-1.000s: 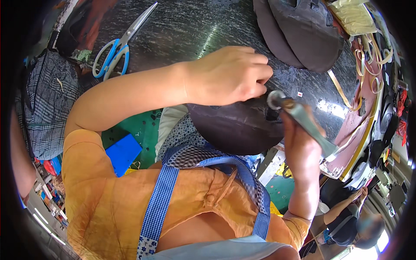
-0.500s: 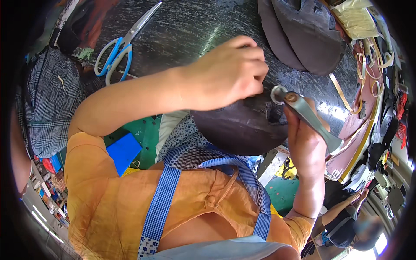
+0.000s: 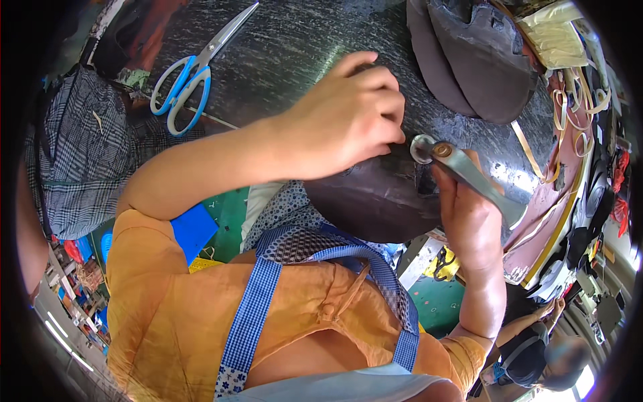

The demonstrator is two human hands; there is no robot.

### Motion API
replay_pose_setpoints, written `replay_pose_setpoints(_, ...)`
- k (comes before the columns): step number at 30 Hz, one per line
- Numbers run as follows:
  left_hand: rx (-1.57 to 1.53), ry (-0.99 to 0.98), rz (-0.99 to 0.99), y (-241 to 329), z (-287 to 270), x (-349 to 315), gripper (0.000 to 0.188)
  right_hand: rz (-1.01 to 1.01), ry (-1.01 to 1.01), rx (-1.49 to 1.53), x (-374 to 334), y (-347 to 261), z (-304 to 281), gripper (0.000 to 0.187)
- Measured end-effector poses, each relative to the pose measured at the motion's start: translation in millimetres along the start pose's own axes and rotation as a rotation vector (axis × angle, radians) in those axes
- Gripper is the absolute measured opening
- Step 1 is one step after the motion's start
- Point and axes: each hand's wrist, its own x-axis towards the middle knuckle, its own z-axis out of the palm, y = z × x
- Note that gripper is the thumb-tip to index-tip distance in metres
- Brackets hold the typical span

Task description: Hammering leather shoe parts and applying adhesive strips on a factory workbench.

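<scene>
- Hammer [image 3: 469,175]: smooth grey metal, shiny at the round end.
- Dark piece [image 3: 375,204]: matt, faintly creased, leather or rubber, hard to tell which.
- Stacked pieces [image 3: 489,77]: the same dull finish, scuffed near the top edge.
- Tabletop [image 3: 288,74]: dark, streaked, hard-looking and glossy, throwing back bright glare.
- Scissors [image 3: 201,74]: bare metal blades, smooth blue and grey plastic handles.
- Shirt [image 3: 167,301]: thin, wrinkled, matt orange cloth.
- Apron strap [image 3: 248,315]: checked woven cloth.
- Plaid bundle [image 3: 80,161]: soft, folded cloth.
- Blue block [image 3: 195,231]: smooth, plastic-looking.
</scene>
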Motion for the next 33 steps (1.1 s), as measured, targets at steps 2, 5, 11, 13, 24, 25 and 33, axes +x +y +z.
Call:
replay_pose_setpoints(2,0.184,-0.013,0.031,15.0,-1.5,-1.1,0.017,-0.061,0.076,-0.046,5.8,0.0,-1.3,0.009)
replay_pose_setpoints(5,0.267,0.011,0.047,25.8,2.5,-3.4,0.02,0.01,-0.015,-0.051,1.0,-3.5,0.0,0.009)
replay_pose_setpoints(11,0.219,0.01,0.054,19.2,0.3,-6.9,0.021,0.009,-0.023,0.017,9.4,-4.7,-6.3,0.011)
replay_pose_setpoints(13,-0.011,0.025,-0.052,2.0,-2.6,-9.4,0.02,0.005,-0.064,0.03,10.0,-5.9,-3.5,0.011)
replay_pose_setpoints(24,0.33,-0.005,-0.01,33.1,0.0,-19.6,0.021,-0.137,0.051,-0.029,25.8,-0.7,-1.7,0.012)
replay_pose_setpoints(25,0.342,-0.002,0.0,32.7,0.4,-21.4,0.021,-0.141,0.049,-0.027,25.9,-2.5,0.2,0.012)
replay_pose_setpoints(33,0.312,-0.004,-0.054,25.6,-10.1,-27.2,0.023,-0.212,0.011,0.01,35.5,-13.4,-4.4,0.009)
